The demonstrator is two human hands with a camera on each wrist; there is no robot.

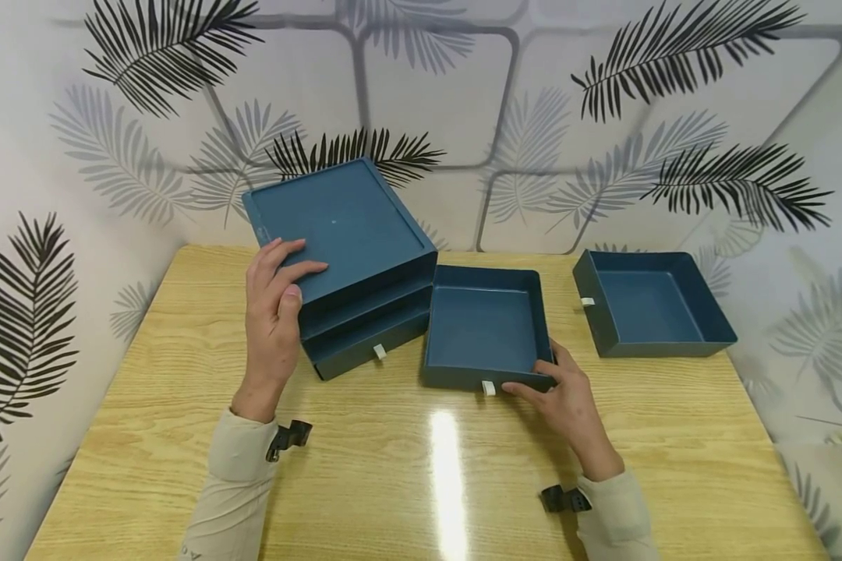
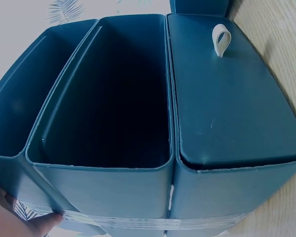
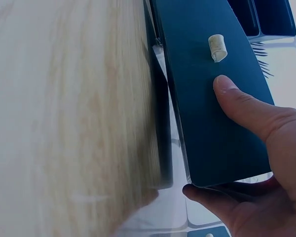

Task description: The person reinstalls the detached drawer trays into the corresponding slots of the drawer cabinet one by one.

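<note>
A dark blue three-tier drawer cabinet (image 1: 344, 226) stands turned at an angle on the left of the table. My left hand (image 1: 274, 312) rests on its upper left edge, fingers lying on the top. In the left wrist view two compartments (image 2: 108, 94) gape without drawers, while a drawer front (image 2: 232, 94) with a white loop tab fills the third. Beside the cabinet is a loose blue drawer (image 1: 487, 327), its tabbed front toward me. My right hand (image 1: 564, 393) grips its front right corner, thumb (image 3: 246, 106) on the front near the white tab.
A second loose blue drawer (image 1: 652, 304) sits at the back right, its white tab facing left. The wood-grain table (image 1: 365, 475) meets a leaf-patterned backdrop (image 1: 435, 101) behind and at both sides.
</note>
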